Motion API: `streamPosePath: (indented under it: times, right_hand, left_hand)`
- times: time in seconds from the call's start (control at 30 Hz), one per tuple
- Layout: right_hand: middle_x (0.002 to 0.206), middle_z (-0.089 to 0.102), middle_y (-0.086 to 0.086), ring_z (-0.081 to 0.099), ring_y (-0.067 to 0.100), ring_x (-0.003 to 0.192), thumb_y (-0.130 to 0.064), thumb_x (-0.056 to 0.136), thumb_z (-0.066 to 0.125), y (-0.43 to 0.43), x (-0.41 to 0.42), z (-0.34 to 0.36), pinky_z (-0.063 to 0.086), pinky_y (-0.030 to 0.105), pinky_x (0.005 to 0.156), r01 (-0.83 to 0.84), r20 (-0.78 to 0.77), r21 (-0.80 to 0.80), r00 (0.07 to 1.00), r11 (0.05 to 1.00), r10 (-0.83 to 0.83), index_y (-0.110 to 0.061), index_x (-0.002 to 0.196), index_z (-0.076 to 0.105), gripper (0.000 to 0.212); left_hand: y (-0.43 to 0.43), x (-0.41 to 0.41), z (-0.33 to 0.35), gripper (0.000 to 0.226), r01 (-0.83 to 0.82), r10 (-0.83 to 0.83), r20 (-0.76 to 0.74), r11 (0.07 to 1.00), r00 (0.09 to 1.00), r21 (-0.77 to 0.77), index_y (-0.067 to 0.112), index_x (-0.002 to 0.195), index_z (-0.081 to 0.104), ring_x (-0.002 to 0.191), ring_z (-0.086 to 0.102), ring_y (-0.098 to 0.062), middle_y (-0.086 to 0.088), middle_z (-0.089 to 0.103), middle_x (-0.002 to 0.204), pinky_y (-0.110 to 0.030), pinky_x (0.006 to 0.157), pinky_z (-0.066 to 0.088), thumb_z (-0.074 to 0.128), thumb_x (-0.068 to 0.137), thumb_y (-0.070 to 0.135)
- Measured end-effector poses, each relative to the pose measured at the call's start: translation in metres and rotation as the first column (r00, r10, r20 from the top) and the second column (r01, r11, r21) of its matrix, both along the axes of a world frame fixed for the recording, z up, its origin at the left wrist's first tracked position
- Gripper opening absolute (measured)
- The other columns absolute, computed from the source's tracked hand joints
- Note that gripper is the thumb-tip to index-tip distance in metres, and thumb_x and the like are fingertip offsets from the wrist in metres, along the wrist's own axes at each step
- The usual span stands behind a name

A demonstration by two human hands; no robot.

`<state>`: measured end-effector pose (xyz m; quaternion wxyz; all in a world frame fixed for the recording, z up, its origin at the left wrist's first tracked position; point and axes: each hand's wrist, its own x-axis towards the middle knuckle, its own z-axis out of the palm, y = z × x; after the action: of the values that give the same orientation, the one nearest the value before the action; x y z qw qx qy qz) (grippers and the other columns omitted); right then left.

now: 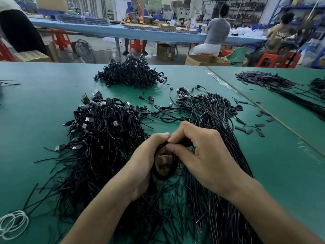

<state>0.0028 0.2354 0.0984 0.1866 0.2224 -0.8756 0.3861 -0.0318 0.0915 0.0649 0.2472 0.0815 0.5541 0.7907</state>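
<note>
Both hands meet above the green felt-covered worktop (35, 120), working a thin black cable wound into a small oval coil (171, 170). The left hand (140, 166) cups the coil from the side with curled fingers, thumb tip on its top. The right hand (200, 155) pinches the top of the coil between thumb and forefinger. The coil hangs between the palms, above a spread of loose straight black cables (211, 199). To the left lies a heap of coiled black USB cables (102, 124); another heap (131, 73) sits farther back. A white wire loop (12, 224) rests near the front-left edge.
</note>
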Motion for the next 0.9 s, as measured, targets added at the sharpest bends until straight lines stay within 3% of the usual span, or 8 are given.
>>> streamPosePath:
  times: [0.1,0.17,0.27,0.37,0.43,0.53,0.63,0.9]
  right_hand:
    - [0.075,0.061,-0.01,0.061,0.003,0.065,-0.008,0.09,0.07,0.0,-0.006,-0.004,0.042,0.012,0.056,-0.015,-0.001,-0.018,1.0,1.0,0.015,-0.014,0.085,0.06,0.012]
    - [0.075,0.061,-0.01,0.063,0.006,0.056,-0.01,0.092,0.069,0.0,-0.01,-0.007,0.047,0.017,0.052,-0.022,0.058,-0.057,0.998,0.998,0.026,-0.016,0.085,0.059,0.013]
    - [0.075,0.065,-0.011,0.064,0.008,0.069,-0.019,0.09,0.071,0.001,-0.018,-0.016,0.051,0.026,0.068,0.052,0.017,-0.008,0.998,0.999,-0.052,-0.022,0.089,0.064,0.008]
    - [0.089,0.067,-0.02,0.062,0.001,0.079,-0.054,0.088,0.065,0.011,-0.023,-0.028,0.048,0.014,0.071,0.098,0.23,-0.157,0.971,0.983,-0.06,-0.033,0.109,0.062,0.03]
    - [0.088,0.065,-0.016,0.062,-0.003,0.08,-0.068,0.081,0.058,0.017,-0.023,-0.043,0.053,0.016,0.072,0.13,0.399,-0.014,0.91,0.991,-0.114,-0.033,0.115,0.058,0.048]
    - [0.09,0.064,-0.014,0.062,0.001,0.08,-0.053,0.091,0.062,0.014,-0.017,-0.069,0.058,0.029,0.08,0.064,0.517,0.366,0.816,0.928,-0.26,-0.029,0.103,0.063,0.027]
    - [0.097,0.058,-0.01,0.058,0.012,0.088,-0.049,0.095,0.058,0.0,-0.011,-0.083,0.054,0.035,0.081,0.036,0.477,0.547,0.808,0.836,-0.347,-0.024,0.098,0.062,0.025]
    - [0.098,0.066,-0.002,0.065,0.02,0.086,-0.032,0.101,0.055,-0.007,-0.012,-0.086,0.057,0.038,0.079,0.103,0.512,0.474,0.776,0.875,-0.368,-0.018,0.098,0.065,0.018]
  left_hand:
    - [-0.001,0.004,-0.004,0.057,0.149,-0.149,0.002,0.988,0.989,0.034,0.024,0.083,0.076,0.064,0.068,-0.02,-0.008,0.072,0.08,-0.04,0.056,0.06,0.029,0.103,0.049]
    - [-0.003,0.003,-0.007,0.064,0.11,-0.11,0.021,0.994,0.994,-0.021,0.02,0.076,0.074,0.045,0.056,-0.018,-0.009,0.064,0.065,-0.022,0.035,0.042,0.028,0.1,0.058]
    - [-0.003,-0.003,-0.013,0.066,-0.029,0.025,-0.026,0.987,0.999,-0.158,0.021,0.06,0.066,0.034,0.027,-0.01,0.001,0.044,0.05,-0.01,0.036,0.021,0.032,0.098,0.064]
    - [-0.008,-0.007,-0.015,0.065,-0.175,0.16,-0.097,0.968,0.982,-0.179,0.022,0.052,0.059,0.032,0.023,-0.008,0.006,0.033,0.044,-0.011,0.035,0.018,0.037,0.096,0.064]
    - [-0.012,-0.01,-0.013,0.063,-0.253,0.236,-0.126,0.958,0.963,-0.136,0.023,0.048,0.054,0.032,0.022,-0.008,0.006,0.031,0.043,-0.012,0.033,0.017,0.041,0.094,0.064]
    - [-0.017,-0.011,-0.01,0.059,-0.331,0.313,-0.156,0.938,0.937,-0.103,0.024,0.045,0.049,0.033,0.02,-0.008,0.006,0.03,0.043,-0.014,0.033,0.016,0.048,0.086,0.066]
    - [-0.015,-0.01,-0.011,0.058,-0.377,0.35,-0.196,0.918,0.916,-0.124,0.022,0.046,0.052,0.034,0.02,-0.009,0.003,0.031,0.044,-0.018,0.034,0.014,0.053,0.086,0.064]
    - [-0.014,-0.009,-0.009,0.067,-0.407,0.387,-0.164,0.907,0.907,-0.108,0.025,0.044,0.037,0.038,0.017,-0.007,0.008,0.028,0.046,-0.02,0.035,0.011,0.026,0.092,0.07]
